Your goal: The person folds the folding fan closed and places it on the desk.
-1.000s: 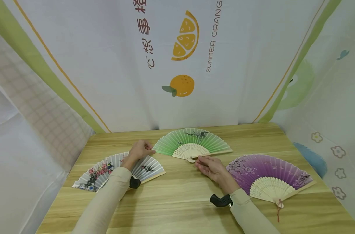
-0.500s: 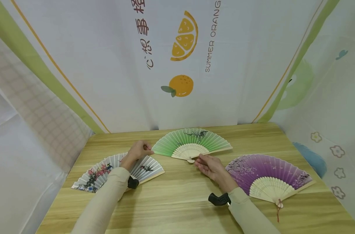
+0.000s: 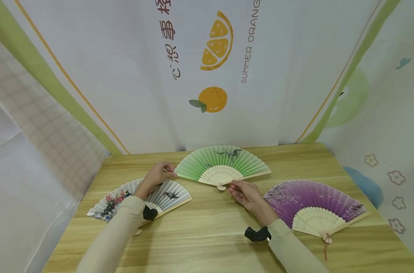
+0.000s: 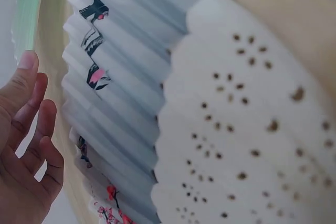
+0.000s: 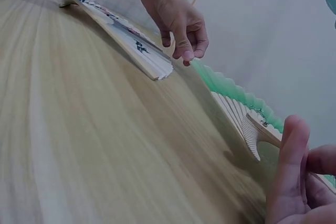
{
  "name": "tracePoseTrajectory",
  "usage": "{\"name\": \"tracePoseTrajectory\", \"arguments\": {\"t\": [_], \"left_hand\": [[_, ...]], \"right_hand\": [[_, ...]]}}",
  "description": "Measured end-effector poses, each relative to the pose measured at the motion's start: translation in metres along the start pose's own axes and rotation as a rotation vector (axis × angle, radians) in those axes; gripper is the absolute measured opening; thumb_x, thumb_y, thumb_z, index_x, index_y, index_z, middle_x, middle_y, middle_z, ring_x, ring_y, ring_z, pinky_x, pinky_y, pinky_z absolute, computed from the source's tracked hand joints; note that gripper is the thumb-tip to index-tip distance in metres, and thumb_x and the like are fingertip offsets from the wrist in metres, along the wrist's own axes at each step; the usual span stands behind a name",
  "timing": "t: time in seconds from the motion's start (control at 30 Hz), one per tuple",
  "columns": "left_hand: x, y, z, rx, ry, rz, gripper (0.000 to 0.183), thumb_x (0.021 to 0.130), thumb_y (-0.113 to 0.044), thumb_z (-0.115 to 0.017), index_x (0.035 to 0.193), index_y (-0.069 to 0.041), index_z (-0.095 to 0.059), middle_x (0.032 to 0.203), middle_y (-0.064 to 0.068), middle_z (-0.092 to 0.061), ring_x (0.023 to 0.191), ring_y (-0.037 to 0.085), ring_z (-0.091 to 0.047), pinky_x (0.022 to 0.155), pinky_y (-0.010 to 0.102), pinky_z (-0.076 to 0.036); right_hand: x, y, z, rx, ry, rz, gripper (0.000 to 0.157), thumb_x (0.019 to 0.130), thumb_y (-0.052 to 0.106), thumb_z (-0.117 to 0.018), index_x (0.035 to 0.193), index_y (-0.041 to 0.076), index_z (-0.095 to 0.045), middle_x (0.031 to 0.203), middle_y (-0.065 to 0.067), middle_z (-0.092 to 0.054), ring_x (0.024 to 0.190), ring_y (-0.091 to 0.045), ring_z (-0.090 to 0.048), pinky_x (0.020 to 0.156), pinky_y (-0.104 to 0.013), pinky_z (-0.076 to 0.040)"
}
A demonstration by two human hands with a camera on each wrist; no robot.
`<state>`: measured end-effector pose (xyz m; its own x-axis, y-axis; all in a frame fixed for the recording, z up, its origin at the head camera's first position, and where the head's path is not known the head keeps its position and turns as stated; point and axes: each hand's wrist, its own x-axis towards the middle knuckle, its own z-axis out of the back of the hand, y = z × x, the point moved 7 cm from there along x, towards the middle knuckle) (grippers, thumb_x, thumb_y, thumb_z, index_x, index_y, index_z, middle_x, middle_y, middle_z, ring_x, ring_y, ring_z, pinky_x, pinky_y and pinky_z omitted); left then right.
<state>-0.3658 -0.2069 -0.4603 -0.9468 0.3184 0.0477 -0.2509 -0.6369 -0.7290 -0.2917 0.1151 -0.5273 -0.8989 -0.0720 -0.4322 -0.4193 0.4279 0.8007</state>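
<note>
1. Green fan (image 3: 222, 163), spread wide, is at the far middle of the table (image 3: 193, 235), in front of the cloth (image 3: 261, 102), with one hand at its left corner and another at its near side.
2. Behind it all rises that cloth, white with green bands and thin orange lines, printed with lettering, an orange (image 3: 213, 99) and a slice (image 3: 217, 45).
3. Pale, streaky wood makes up the tabletop.
4. From the near side come two cream arms, the left sleeve (image 3: 108, 231) and the right sleeve (image 3: 295, 246).
5. On the person's right the purple fan (image 3: 312, 201) lies spread, just beside the right wrist.
6. On the left lies the white fan (image 3: 167, 191), also spread, with red blossoms and a dark bird; the left arm hides part of it.
7. Seen from the right wrist, the green one's near edge looks raised off the wood. Whether its far edge touches, I can't tell.
8. Its left corner is pinched between thumb and finger of the left hand (image 3: 157, 176).
9. Thumb and finger of the right hand (image 3: 249, 197) pinch the near stick, just right of the pivot.
10. Each wrist carries a black piece: left piece (image 3: 150, 213), right piece (image 3: 257, 234).
11. From the purple one's pivot trails a thin red tassel (image 3: 325, 250).
</note>
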Motion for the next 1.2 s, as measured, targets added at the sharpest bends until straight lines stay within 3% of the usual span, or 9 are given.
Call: {"name": "tracePoseTrajectory", "arguments": {"t": [0.23,0.57,0.83,1.2], "left_hand": [[-0.003,-0.005,0.001,0.015,-0.009,-0.050,0.013,0.093,-0.003,-0.074,0.092,0.003,-0.063,0.090,0.012,-0.065,0.088,0.032,-0.064,0.073,0.042,-0.053],[-0.012,-0.016,0.002,-0.027,-0.040,-0.088,0.013,0.093,-0.001,-0.073,0.093,0.003,-0.061,0.090,0.012,-0.064,0.087,0.030,-0.063,0.075,0.039,-0.054],[-0.012,-0.021,0.000,-0.039,-0.050,-0.109,0.014,0.092,-0.001,-0.074,0.094,0.004,-0.061,0.089,0.010,-0.064,0.085,0.027,-0.063,0.075,0.039,-0.055],[-0.018,-0.030,0.002,-0.078,-0.054,-0.103,0.016,0.094,0.001,-0.072,0.096,0.005,-0.057,0.090,0.016,-0.066,0.084,0.033,-0.065,0.071,0.037,-0.054]], "right_hand": [[-0.003,-0.002,0.002,-0.007,0.017,0.003,0.009,0.102,0.007,-0.062,0.104,-0.002,-0.064,0.083,-0.004,-0.067,0.065,-0.008,-0.067,0.061,-0.019,-0.054],[-0.010,0.001,0.007,-0.018,0.037,0.037,0.014,0.103,0.009,-0.061,0.110,-0.003,-0.062,0.087,-0.005,-0.067,0.068,-0.008,-0.066,0.064,-0.020,-0.055],[-0.011,0.002,0.014,-0.020,0.042,0.066,0.012,0.104,0.009,-0.060,0.105,-0.002,-0.064,0.087,-0.006,-0.066,0.069,-0.009,-0.065,0.064,-0.021,-0.055],[-0.012,0.005,0.014,-0.021,0.052,0.113,0.011,0.103,0.007,-0.061,0.096,0.000,-0.067,0.083,-0.006,-0.068,0.068,-0.009,-0.067,0.061,-0.021,-0.055]]}}
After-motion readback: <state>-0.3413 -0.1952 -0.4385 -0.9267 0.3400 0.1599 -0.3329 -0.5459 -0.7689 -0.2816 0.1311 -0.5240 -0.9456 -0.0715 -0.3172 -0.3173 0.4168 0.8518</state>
